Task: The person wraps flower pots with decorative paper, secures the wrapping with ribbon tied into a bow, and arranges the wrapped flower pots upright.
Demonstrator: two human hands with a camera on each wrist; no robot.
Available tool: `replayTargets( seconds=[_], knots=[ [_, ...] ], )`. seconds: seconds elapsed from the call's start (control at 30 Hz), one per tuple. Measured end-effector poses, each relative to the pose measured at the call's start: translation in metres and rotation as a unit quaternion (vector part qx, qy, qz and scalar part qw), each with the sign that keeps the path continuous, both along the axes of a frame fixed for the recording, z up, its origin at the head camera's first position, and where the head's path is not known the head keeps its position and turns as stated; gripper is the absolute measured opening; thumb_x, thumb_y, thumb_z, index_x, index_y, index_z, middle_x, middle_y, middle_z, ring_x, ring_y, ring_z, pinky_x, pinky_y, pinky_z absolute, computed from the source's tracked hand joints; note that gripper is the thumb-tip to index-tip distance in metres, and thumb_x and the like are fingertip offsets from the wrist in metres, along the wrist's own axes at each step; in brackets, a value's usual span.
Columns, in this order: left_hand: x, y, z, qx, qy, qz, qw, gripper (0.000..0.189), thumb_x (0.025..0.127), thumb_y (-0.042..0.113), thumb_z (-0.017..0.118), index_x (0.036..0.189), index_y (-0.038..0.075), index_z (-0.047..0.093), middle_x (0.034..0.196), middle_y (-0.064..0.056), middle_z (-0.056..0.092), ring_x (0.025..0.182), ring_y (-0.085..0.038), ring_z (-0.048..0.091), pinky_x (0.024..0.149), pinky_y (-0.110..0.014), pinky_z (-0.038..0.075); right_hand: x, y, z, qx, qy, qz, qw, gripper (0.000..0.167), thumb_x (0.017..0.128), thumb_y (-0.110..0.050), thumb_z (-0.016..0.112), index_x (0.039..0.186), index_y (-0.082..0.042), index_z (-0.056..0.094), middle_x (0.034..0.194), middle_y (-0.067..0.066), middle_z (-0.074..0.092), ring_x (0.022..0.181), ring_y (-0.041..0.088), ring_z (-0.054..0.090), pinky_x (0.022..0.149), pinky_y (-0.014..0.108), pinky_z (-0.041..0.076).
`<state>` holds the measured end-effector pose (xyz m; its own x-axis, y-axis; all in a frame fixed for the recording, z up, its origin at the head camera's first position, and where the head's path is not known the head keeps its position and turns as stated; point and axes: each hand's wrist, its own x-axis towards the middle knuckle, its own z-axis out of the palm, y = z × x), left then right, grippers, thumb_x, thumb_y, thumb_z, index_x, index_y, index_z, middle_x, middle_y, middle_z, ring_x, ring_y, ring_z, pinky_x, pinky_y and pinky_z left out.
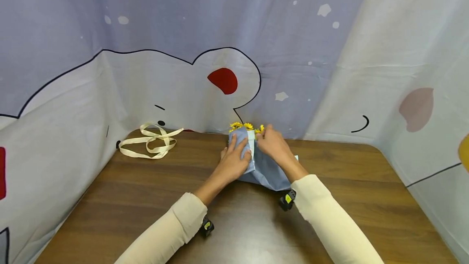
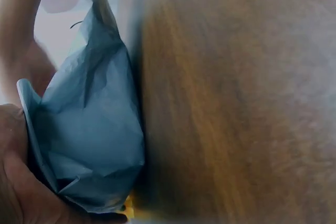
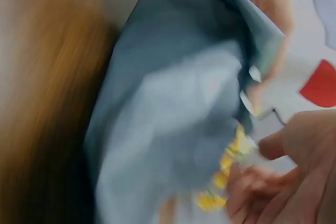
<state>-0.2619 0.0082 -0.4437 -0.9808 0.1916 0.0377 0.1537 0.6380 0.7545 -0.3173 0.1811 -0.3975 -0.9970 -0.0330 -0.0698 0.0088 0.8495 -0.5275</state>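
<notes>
A bunch of yellow flowers (image 1: 247,126) lies in blue-grey wrapping paper (image 1: 272,170) with a pale edge, near the table's far side. My left hand (image 1: 231,162) grips the paper's left part, fingers spread over a folded flap; in the left wrist view the hand (image 2: 23,182) curls along the paper (image 2: 100,129). At the paper's open end is my right hand (image 1: 272,144), its fingers bent beside the blossoms. In the blurred right wrist view, the right thumb and fingers (image 3: 247,184) are close to the flowers (image 3: 226,163); whether they pinch one I cannot tell.
A cream ribbon (image 1: 150,144) lies in loose loops at the table's far left corner. Printed cloth (image 1: 183,89) hangs right behind the brown wooden table (image 1: 146,199) and along its sides. A small black device (image 1: 287,200) is strapped at each wrist.
</notes>
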Motion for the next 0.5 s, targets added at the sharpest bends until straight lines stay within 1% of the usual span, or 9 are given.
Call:
replayTargets(
  seconds=[0.03, 0.1, 0.13, 0.2, 0.27, 0.33, 0.4, 0.43, 0.5],
  knots=[
    [0.000, 0.000, 0.001, 0.002, -0.003, 0.001, 1.0000, 0.065, 0.116, 0.044, 0.043, 0.177, 0.024, 0.038, 0.191, -0.016, 0.005, 0.168, -0.056, 0.024, 0.134, -0.077, 0.026, 0.005, 0.011, 0.000, 0.029, -0.020, -0.009, 0.9993, 0.069, 0.116, -0.051, 0.051, 0.148, 0.010, 0.051, 0.137, 0.037, 0.069, 0.125, 0.053, 0.070, 0.103, 0.064, 0.058],
    [0.000, -0.001, 0.002, 0.001, -0.011, 0.003, 0.9999, 0.066, 0.115, 0.047, 0.046, 0.177, 0.026, 0.039, 0.192, -0.014, 0.006, 0.160, -0.060, 0.027, 0.126, -0.083, 0.032, 0.002, 0.043, -0.016, 0.090, -0.063, -0.017, 0.9938, 0.101, 0.111, -0.074, 0.044, 0.157, 0.016, 0.044, 0.150, 0.043, 0.060, 0.135, 0.057, 0.065, 0.109, 0.068, 0.056],
    [-0.001, -0.001, 0.003, 0.003, -0.015, 0.003, 0.9999, 0.068, 0.114, 0.050, 0.048, 0.177, 0.026, 0.040, 0.192, -0.013, 0.007, 0.158, -0.062, 0.027, 0.123, -0.085, 0.033, -0.001, 0.060, -0.025, 0.107, -0.094, -0.021, 0.9896, 0.118, 0.105, -0.087, 0.041, 0.160, 0.018, 0.041, 0.157, 0.045, 0.054, 0.135, 0.058, 0.065, 0.109, 0.068, 0.056],
    [-0.004, -0.004, 0.005, 0.011, -0.028, 0.001, 0.9995, 0.070, 0.111, 0.051, 0.054, 0.175, 0.026, 0.043, 0.192, -0.012, 0.010, 0.160, -0.066, 0.023, 0.122, -0.088, 0.031, 0.005, 0.085, -0.032, 0.081, -0.155, -0.026, 0.9842, 0.130, 0.098, -0.095, 0.045, 0.163, 0.017, 0.039, 0.160, 0.043, 0.051, 0.130, 0.055, 0.068, 0.105, 0.064, 0.060],
    [-0.010, -0.008, 0.003, 0.020, -0.042, 0.003, 0.9989, 0.072, 0.109, 0.052, 0.060, 0.174, 0.027, 0.046, 0.191, -0.011, 0.014, 0.163, -0.070, 0.018, 0.123, -0.090, 0.028, 0.015, 0.098, -0.033, 0.012, -0.201, -0.029, 0.9790, 0.120, 0.097, -0.092, 0.054, 0.157, 0.013, 0.048, 0.147, 0.035, 0.063, 0.114, 0.043, 0.075, 0.092, 0.055, 0.066],
    [-0.015, -0.011, 0.004, 0.035, -0.055, 0.004, 0.9979, 0.071, 0.106, 0.050, 0.065, 0.172, 0.025, 0.050, 0.191, -0.010, 0.016, 0.165, -0.072, 0.015, 0.126, -0.090, 0.022, 0.034, 0.097, -0.021, -0.080, -0.242, -0.047, 0.9659, 0.098, 0.100, -0.073, 0.071, 0.149, 0.010, 0.052, 0.132, 0.025, 0.070, 0.098, 0.032, 0.075, 0.080, 0.045, 0.067],
    [-0.016, -0.013, 0.006, 0.055, -0.067, 0.009, 0.9962, 0.071, 0.105, 0.048, 0.070, 0.170, 0.025, 0.053, 0.191, -0.008, 0.015, 0.167, -0.068, 0.018, 0.130, -0.086, 0.022, 0.048, 0.092, -0.013, -0.155, -0.246, -0.060, 0.9547, 0.069, 0.102, -0.048, 0.082, 0.136, 0.006, 0.056, 0.115, 0.015, 0.071, 0.091, 0.024, 0.074, 0.077, 0.039, 0.067],
    [-0.015, -0.013, 0.008, 0.065, -0.068, 0.011, 0.9955, 0.070, 0.104, 0.046, 0.072, 0.168, 0.023, 0.055, 0.190, -0.008, 0.015, 0.167, -0.064, 0.022, 0.132, -0.082, 0.025, 0.049, 0.093, -0.014, -0.176, -0.237, -0.060, 0.9535, 0.057, 0.102, -0.038, 0.084, 0.128, 0.005, 0.058, 0.107, 0.011, 0.069, 0.088, 0.020, 0.072, 0.075, 0.036, 0.066],
    [-0.012, -0.011, 0.013, 0.082, -0.071, 0.014, 0.9940, 0.069, 0.103, 0.042, 0.075, 0.165, 0.018, 0.058, 0.189, -0.010, 0.013, 0.167, -0.058, 0.031, 0.134, -0.074, 0.029, 0.049, 0.096, -0.016, -0.199, -0.224, -0.059, 0.9522, 0.043, 0.102, -0.022, 0.084, 0.123, 0.008, 0.061, 0.105, 0.010, 0.068, 0.087, 0.019, 0.073, 0.075, 0.034, 0.065]
  ],
)
